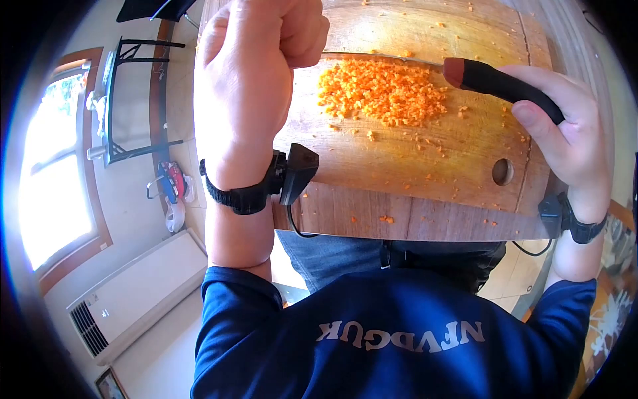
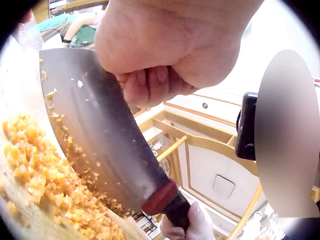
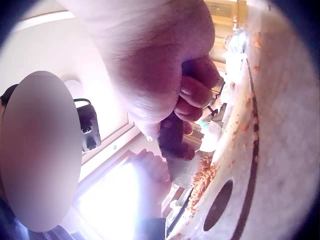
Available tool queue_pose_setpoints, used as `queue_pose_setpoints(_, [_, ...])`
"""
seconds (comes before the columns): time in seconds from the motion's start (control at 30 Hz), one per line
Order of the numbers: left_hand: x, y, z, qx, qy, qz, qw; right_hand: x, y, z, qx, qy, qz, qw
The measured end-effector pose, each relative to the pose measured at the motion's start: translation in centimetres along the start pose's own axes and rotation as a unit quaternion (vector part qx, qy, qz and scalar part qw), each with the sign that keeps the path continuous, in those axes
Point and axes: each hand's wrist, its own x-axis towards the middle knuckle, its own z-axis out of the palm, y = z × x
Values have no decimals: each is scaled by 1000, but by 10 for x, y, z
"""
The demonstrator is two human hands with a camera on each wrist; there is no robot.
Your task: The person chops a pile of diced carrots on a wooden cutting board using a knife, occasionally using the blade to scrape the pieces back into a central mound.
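Observation:
A broad-bladed kitchen knife (image 2: 100, 130) stands on edge along the far side of a heap of finely minced carrot (image 1: 382, 92). My right hand (image 1: 565, 126) grips its black handle (image 1: 492, 83), which has a reddish-brown collar. Curled into a fist, my left hand (image 1: 266, 66) rests against the spine near the blade's far end, which it hides in the head view. The left wrist view shows those fingers (image 2: 150, 85) folded into the palm. Orange bits cling to the side of the blade. Under everything lies a wooden cutting board (image 1: 412, 173).
The board has a round hole (image 1: 502, 171) at its near right corner and a dark line along its right side. Carrot crumbs dot the board and the wooden tabletop (image 1: 345, 213) at its front edge. A metal-framed rack (image 1: 109, 100) stands off to the left, below a bright window.

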Motion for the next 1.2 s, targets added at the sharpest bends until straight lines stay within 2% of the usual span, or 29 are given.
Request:
queue_pose_setpoints(0.03, [-1, 1, 7, -38, 75, -25, 996, 0, 2, 3, 3, 26, -17, 999])
queue_pose_setpoints(0.13, [4, -6, -3, -53, 88, -72, 992, 0, 3, 6, 22, 26, 17, 999])
queue_pose_setpoints(0.23, [7, -3, 9, -1, 87, -68, 994, 0, 1, 8, 64, 29, 52, 996])
queue_pose_setpoints(0.4, [10, -7, 2, -21, 100, -78, 992, 1, -3, 7, 64, 20, 54, 996])
queue_pose_setpoints(0.47, [10, -4, -12, 12, -21, -55, 998, -1, -3, 2, 59, 20, 39, 997])
queue_pose_setpoints(0.5, [8, -3, -16, 24, -22, -38, 999, -2, -3, -4, 27, 1, 27, 999])
queue_pose_setpoints(0.53, [7, -2, -18, -18, -27, -8, 999, -2, -3, -6, -2, -19, 15, 1000])
queue_pose_setpoints(0.6, [6, 4, -23, 21, -82, 55, 995, -3, -3, -5, -1, -3, 6, 1000])
queue_pose_setpoints(0.73, [4, 1, -18, 91, -91, 90, 988, 0, -6, -7, 8, -1, -3, 1000])
queue_pose_setpoints(0.8, [7, -4, -22, 24, -79, 42, 996, 1, -4, -7, 6, -5, -4, 1000])
queue_pose_setpoints(0.87, [6, -3, -14, 25, -70, 23, 997, 3, -2, -5, 1, -9, -4, 1000])
queue_pose_setpoints(0.93, [3, -5, 0, -27, 50, 11, 998, 5, 0, 2, 3, 40, -22, 999])
queue_pose_setpoints(1.0, [5, -5, 0, -35, 25, -8, 999, 4, 2, 4, 12, 36, -6, 999])
queue_pose_setpoints(1.07, [8, -8, 3, -32, 95, -64, 993, 3, 3, 6, 22, 32, 11, 999])
queue_pose_setpoints(1.2, [11, -4, 3, -8, 62, -95, 993, 3, 1, 7, 57, 29, 39, 997])
